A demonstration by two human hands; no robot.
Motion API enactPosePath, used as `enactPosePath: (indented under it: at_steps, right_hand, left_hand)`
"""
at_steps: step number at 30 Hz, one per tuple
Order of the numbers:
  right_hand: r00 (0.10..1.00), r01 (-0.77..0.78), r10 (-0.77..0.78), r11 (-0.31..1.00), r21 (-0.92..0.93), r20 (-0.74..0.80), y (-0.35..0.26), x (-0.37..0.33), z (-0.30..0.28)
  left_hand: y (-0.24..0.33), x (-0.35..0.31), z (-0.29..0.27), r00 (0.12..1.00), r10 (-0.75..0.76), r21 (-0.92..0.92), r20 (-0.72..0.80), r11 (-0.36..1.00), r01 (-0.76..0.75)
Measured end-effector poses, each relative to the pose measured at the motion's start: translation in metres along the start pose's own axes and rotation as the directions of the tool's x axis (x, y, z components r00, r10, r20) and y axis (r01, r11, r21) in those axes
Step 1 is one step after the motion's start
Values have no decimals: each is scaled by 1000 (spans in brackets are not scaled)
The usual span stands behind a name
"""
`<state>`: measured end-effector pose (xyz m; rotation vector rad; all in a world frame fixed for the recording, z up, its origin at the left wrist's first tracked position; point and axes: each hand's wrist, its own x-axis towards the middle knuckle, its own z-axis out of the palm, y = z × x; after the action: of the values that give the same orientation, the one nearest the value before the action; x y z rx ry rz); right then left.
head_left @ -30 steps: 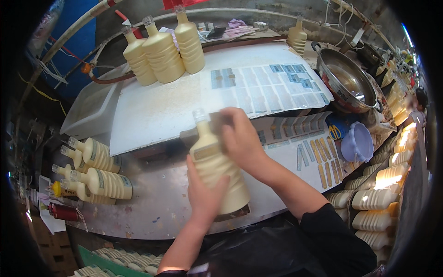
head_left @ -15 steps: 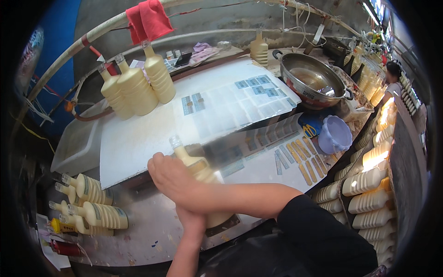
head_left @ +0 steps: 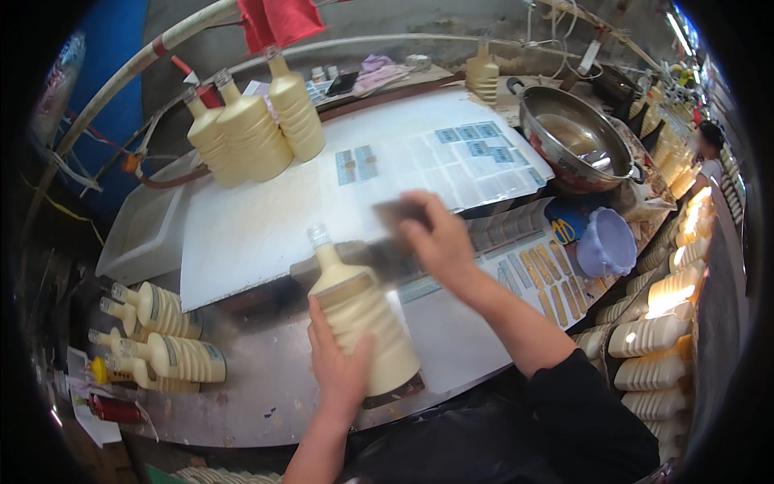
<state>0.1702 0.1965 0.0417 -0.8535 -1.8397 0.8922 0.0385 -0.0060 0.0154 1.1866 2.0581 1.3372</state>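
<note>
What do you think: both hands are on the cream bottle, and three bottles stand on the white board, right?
No: only the left hand is on the cream bottle. The right hand is apart from it, holding a blurred dark piece, as the head view shows. Three bottles do stand on the white board.

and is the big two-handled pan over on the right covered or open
Open: no lid sits on the pan, and its inside is plainly visible.
</note>
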Motion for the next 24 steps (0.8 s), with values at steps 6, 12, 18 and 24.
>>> enactPosePath:
  at_steps: [6,12,18,24]
  right_hand:
    - [899,-352,352,935,-46,259,-2,70,-13]
    - [964,225,-80,746,-626,252,32,106,33]
    - [786,270,333,574,-773,521,9,101,26]
    - [843,458,-54,593,-662,535,5,11,-13]
  left_hand:
    - [-19,2,5,1000,-17,-65,-14,998,16]
    - [-19,2,5,998,-46,-110,41,993,51]
    - [-16,1,1,997,-63,-182,52,981,71]
    - [-16,0,2,998,-18,-169,58,985,28]
